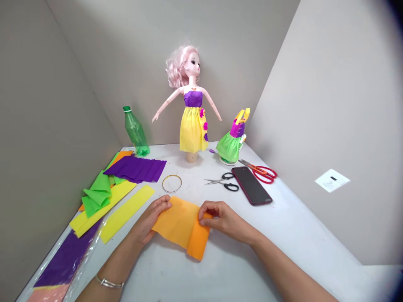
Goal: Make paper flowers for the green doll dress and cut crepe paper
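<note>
An orange sheet of crepe paper (178, 222) is stretched between my two hands just above the table. My left hand (154, 216) pinches its upper left corner. At the other end my right hand (217, 216) grips the paper, where a strip is folded or rolled over into a brighter orange band. Beyond the paper lies a thin gold bangle-like ring (171, 183). Black-handled scissors (225, 181) rest beyond my right hand, blades pointing left.
A pink-haired doll (193, 96) stands at the back, with a green bottle (134, 132) to its left and a small green dress (231, 140) to its right. A phone (252, 186) and red scissors (262, 173) lie right. Purple crepe paper (138, 167) and yellow strips (127, 214) lie left.
</note>
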Motion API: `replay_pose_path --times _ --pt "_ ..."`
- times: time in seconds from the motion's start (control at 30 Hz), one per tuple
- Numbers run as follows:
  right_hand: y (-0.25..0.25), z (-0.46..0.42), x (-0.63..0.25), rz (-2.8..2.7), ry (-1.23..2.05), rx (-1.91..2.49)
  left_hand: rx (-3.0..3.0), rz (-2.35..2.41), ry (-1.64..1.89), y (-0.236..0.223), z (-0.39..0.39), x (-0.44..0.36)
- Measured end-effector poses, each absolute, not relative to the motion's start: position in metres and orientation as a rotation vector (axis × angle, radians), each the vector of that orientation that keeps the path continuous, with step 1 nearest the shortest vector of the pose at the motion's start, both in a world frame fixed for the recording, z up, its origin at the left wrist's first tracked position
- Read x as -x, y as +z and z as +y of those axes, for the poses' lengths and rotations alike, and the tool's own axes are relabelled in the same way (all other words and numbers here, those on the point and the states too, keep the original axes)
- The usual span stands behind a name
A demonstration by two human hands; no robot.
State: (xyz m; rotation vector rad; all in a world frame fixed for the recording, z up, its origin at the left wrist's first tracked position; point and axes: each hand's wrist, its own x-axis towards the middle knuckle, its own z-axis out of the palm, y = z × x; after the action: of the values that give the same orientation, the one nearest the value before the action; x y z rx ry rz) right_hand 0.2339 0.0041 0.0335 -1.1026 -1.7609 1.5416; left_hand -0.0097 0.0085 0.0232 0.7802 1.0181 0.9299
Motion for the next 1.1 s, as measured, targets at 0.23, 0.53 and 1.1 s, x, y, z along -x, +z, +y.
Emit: replay_pose_path --times 0.23,0.53,1.1 --pt "0.048 0.005 -0.251 -1.974 1.56 1.057 -0.806 1.01 0.894 0.023 0.013 0.017" --pt "0.047 0.002 -0.242 -2.028 1.597 1.032 -0.835 0.975 0.843 0.024 0.01 0.015" --pt "0.057 0.009 -0.255 -1.649 1.761 0.797 -0.783 1.083 1.053 0.015 0.019 0.02"
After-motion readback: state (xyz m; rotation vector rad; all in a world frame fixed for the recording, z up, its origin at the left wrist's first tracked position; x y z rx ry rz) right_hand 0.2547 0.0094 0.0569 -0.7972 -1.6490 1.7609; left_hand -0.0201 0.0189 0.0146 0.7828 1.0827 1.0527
